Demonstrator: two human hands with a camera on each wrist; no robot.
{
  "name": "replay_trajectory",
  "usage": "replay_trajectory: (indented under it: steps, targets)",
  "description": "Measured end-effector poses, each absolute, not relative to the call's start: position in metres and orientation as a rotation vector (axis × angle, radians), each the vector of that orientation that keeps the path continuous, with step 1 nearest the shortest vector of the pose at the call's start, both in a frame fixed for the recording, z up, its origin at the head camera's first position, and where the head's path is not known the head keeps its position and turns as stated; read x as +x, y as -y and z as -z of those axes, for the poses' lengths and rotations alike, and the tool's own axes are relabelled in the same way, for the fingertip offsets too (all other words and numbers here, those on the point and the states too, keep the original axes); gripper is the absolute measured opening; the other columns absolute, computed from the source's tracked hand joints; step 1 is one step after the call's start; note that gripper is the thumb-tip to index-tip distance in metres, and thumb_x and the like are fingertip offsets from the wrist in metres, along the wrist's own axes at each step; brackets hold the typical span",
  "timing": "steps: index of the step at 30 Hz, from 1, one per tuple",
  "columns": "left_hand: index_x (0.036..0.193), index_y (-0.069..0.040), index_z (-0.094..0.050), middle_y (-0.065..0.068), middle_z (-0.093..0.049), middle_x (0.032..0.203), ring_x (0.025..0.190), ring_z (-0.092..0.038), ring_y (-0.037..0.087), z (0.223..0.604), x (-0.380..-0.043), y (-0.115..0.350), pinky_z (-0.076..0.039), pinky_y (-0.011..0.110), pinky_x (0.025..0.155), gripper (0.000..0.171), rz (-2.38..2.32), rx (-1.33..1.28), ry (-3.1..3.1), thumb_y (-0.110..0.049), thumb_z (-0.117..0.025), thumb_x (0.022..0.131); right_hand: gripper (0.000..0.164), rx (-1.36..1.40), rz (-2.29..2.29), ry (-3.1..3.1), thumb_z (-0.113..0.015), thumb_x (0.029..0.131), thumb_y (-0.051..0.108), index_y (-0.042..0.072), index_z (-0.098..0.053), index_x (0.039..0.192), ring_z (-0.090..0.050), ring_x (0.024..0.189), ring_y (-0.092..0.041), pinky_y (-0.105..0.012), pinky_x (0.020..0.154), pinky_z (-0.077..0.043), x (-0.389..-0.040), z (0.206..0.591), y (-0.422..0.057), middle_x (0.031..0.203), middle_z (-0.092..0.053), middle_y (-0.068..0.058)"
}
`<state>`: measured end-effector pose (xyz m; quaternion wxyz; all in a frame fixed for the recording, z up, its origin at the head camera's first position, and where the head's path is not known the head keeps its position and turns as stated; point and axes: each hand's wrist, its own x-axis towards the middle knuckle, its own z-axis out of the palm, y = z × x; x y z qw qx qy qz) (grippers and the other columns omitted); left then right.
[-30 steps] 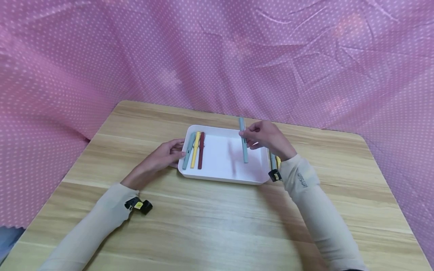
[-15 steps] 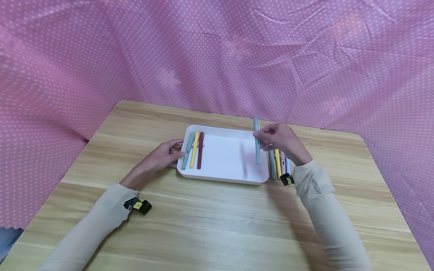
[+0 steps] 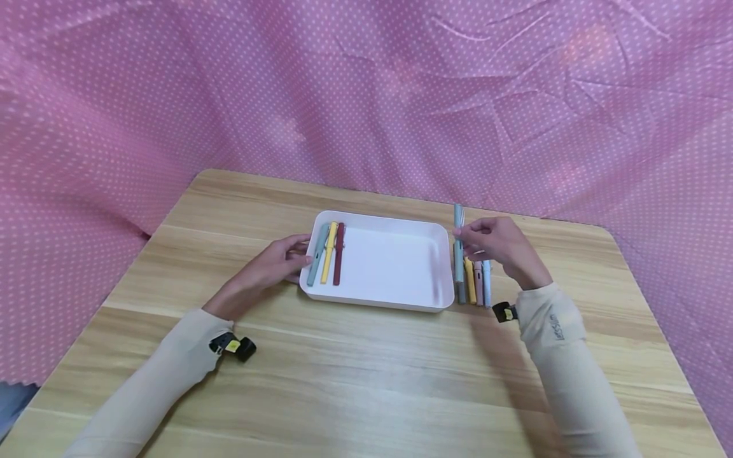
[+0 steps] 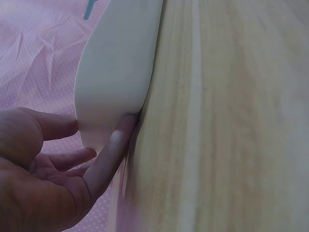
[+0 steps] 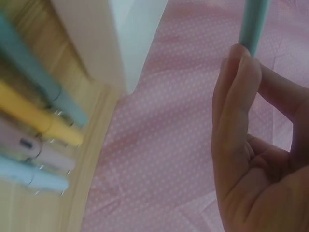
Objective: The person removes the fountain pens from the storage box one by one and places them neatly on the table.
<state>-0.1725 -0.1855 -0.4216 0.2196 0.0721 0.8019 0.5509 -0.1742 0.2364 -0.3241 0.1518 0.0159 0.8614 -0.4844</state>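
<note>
Left hand: grips the tray by its left end
Right hand: pinches a teal pen near four pens on the table
In the tray: three pens

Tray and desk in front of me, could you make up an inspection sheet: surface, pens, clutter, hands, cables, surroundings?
Surface: wood-look table, with a white tray on it.
Job's things: in the tray, side by side, a teal pen, yellow pen and dark red pen; beside it, a row of four pens: green-grey, yellow, pink, pale blue.
Clutter: nothing seen.
Hands: left hand grips the tray's end; right hand pinches a blue-green pen in its fingers, off the table.
Cables: nothing seen.
Surroundings: pink dotted cloth behind the table; bluish patch at lower left, unclear.
</note>
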Motion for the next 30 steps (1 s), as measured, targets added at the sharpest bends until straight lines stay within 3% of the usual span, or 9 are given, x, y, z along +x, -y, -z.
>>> replay_trajectory:
  steps: [14, 30]
  targets:
    - [0.164, -0.001, -0.023, 0.029, -0.042, 0.152, 0.133, -0.051, 0.044, 0.419, -0.171, 0.185, -0.062, 0.035, 0.093, 0.064, -1.561, 0.204, -2.192, -0.01, -0.054, 0.108, 0.06, 0.107, 1.423, -2.462, -0.07, 0.102, 0.033, -0.016, -0.057, 0.133, -0.071, 0.082, -0.011, -0.031, 0.084, -0.065, -0.167, 0.343, -0.276, 0.097, -0.072, -0.003]
    - [0.164, 0.0, -0.022, 0.03, -0.041, 0.153, 0.134, -0.051, 0.044, 0.419, -0.17, 0.186, -0.062, 0.036, 0.093, 0.064, -1.544, 0.228, -2.206, -0.01, -0.053, 0.109, 0.06, 0.205, 1.327, -2.47, -0.068, 0.102, 0.037, -0.015, -0.058, 0.13, -0.073, 0.083, -0.013, -0.03, 0.083, -0.065, -0.158, 0.364, -0.315, 0.09, -0.073, 0.0]
